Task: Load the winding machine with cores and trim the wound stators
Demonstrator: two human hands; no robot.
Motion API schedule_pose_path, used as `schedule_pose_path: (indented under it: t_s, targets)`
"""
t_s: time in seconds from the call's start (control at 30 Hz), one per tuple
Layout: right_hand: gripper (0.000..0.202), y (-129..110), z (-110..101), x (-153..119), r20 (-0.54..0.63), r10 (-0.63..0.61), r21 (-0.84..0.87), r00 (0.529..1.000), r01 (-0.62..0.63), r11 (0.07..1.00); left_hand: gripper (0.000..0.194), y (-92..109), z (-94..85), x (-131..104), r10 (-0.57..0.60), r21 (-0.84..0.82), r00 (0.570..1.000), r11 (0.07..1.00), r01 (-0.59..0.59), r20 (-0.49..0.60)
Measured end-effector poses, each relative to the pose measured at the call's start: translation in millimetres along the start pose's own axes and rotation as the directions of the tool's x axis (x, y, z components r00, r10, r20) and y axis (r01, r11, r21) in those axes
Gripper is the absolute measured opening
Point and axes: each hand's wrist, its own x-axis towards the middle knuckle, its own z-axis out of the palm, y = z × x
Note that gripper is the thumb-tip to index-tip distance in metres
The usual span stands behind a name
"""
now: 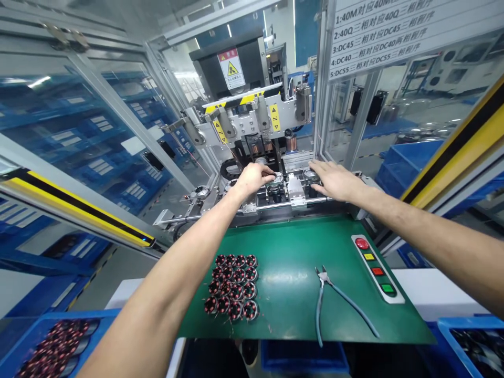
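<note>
My left hand [254, 179] reaches into the machine, its fingers bent together at the rim of a round metal holder [275, 181]. Whatever lies between those fingertips is too small to make out. Over a second round holder [310, 176] to the right is my right hand [334, 181], fingers stretched and thumb apart at the holder's side. Spools of copper wire [290, 143] stand behind the holders. On the green work surface [283, 252], wound motor stators [236, 291] with red-and-black tops sit in rows, left of blue-handled cutting pliers [323, 278] whose jaws are apart.
A button panel [377, 270] lies at the right of the green surface. Blue bins stand low on both sides, the left bin [106, 315] with many stators. Yellow-and-black bars [82, 207] and metal posts flank the opening. A warning-marked plate [248, 118] hangs above the holders.
</note>
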Motion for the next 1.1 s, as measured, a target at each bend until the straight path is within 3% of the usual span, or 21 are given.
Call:
schedule_pose_path:
  t_s: [0.13,0.3,0.43,0.57,0.63,0.73,0.83,0.9,1.0,1.1]
  targets:
    - [0.059,-1.5,4.6,-14.6,-0.097,-0.032,0.041,0.995,0.036,0.999,0.036,-15.8,-24.8,-44.6,-0.011,0.048,0.99,0.999,0.018,-0.142]
    - [0.06,2.8,9.9,-11.4,-0.164,-0.005,0.058,0.986,0.015,0.998,0.042,-83.3,-75.7,-132.6,-0.164,0.121,0.926,0.969,0.216,-0.34]
    - [0.056,2.4,13.1,-13.2,-0.125,0.02,0.039,0.992,-0.015,0.999,0.046,-124.4,-72.9,-182.2,-0.254,0.159,0.918,0.937,0.312,-0.305]
    - [0.051,0.2,0.5,-10.0,-0.067,0.064,-0.01,0.996,-0.065,0.998,0.042,-138.1,-65.2,-194.4,-0.285,0.175,0.93,0.928,0.328,-0.232]
    - [0.045,-11.7,-7.4,0.4,-0.049,0.097,-0.04,0.994,-0.099,0.994,0.042,-135.6,-70.7,-188.1,-0.291,0.18,0.933,0.927,0.33,-0.209]
    - [0.053,-54.7,-7.7,27.1,-0.091,0.102,-0.057,0.991,-0.107,0.993,0.044,-115.7,-74.1,-165.4,-0.275,0.188,0.939,0.93,0.314,-0.208]
    - [0.068,-107.9,6.5,52.1,-0.08,0.029,-0.042,0.996,-0.032,0.999,0.046,-80.5,-57.2,-137.7,-0.207,0.186,0.954,0.951,0.249,-0.218]
    - [0.068,-126.6,14.0,57.7,-0.008,-0.003,-0.032,1.0,0.002,0.999,0.047,-58.2,-41.3,-128.8,-0.18,0.168,0.957,0.961,0.22,-0.226]
    - [0.07,-112.0,8.2,45.1,-0.011,0.038,-0.036,0.999,-0.039,0.999,0.051,-33.9,-26.4,-147.5,-0.168,0.119,0.941,0.97,0.21,-0.294]
    - [0.074,-68.2,-15.1,19.1,-0.059,0.194,-0.037,0.979,-0.196,0.98,0.047,-9.7,-17.9,-208.5,-0.154,0.056,0.906,0.98,0.191,-0.394]
